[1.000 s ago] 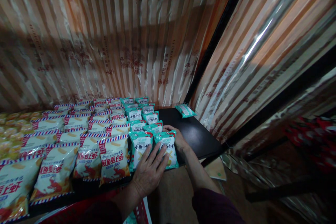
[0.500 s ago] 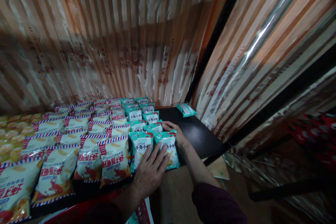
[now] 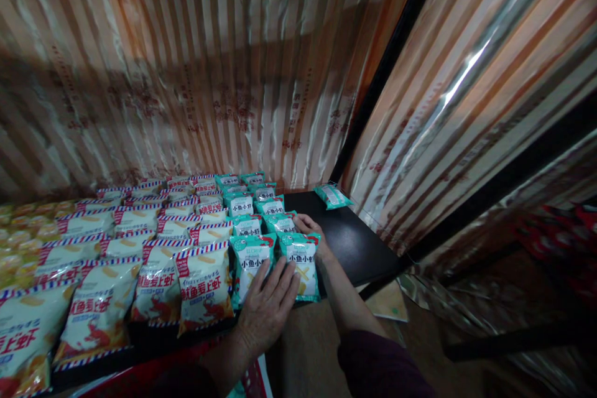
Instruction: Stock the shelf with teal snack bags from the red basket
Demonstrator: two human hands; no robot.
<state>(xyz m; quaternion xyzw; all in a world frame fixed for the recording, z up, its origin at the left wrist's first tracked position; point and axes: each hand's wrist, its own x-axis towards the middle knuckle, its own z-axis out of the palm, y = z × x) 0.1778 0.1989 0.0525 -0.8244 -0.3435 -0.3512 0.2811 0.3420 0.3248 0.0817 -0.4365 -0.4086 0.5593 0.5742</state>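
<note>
- Two front teal bags [image 3: 250,255] stand side by side along the front edge of the black shelf [image 3: 352,239], lower centre of the frame.
- Left hand [image 3: 267,305]: open, fingers outstretched over the bags' fronts.
- Right hand [image 3: 318,237]: at the right-hand bag [image 3: 303,256]'s outer edge; whether it grasps, one cannot tell.
- Shelf surface stretches from there toward a lone teal bag [image 3: 333,196], right of centre.

Exposure is dim overall, with corners darkened, the sleeve [image 3: 380,367] sunk to near black and a broad shadow band crossing the back sheeting [image 3: 209,106]. Hard glare streaks the side sheeting [image 3: 466,68]; the shelf [image 3: 342,233] carries a soft sheen. Print on the teal bags [image 3: 303,264] reads legibly, while red packs [image 3: 555,255] at the stretched right edge blur.
</note>
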